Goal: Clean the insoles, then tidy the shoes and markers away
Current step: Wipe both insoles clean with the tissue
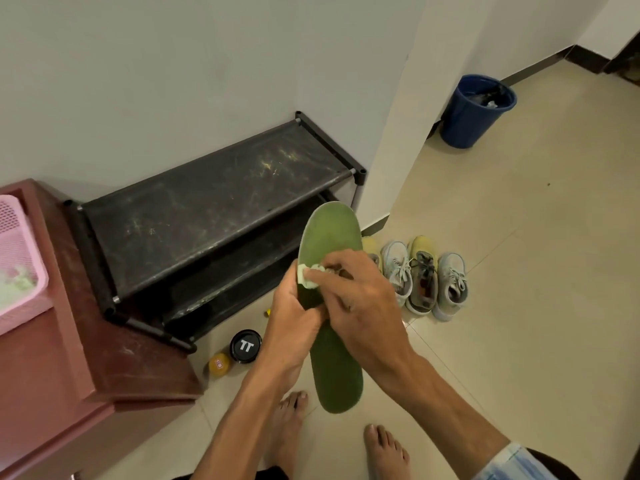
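Your left hand [294, 323] curls round the green insole [327, 233] at its middle, held above the floor [519, 271] near the shoe rack [207, 209], while your right hand [356, 299] pinches a white wipe [309, 278] against it: cleaning is the step in hand, next likely rubbing toward the far toe.

Matt, finely fuzzy green on the insole [329, 237]; soft, crumpled white on the wipe [306, 277]. Dull black cloth, scuffed and dusty, across the shoe rack [214, 209], with smooth dark tubing along its edges. Woven mesh cloth on the shoes [450, 285]. Smooth plastic for the blue bin [474, 112] and the perforated pink basket [17, 254]. Glossy black on the round lid [246, 345]. Faintly shiny beige floor tiles [519, 271].
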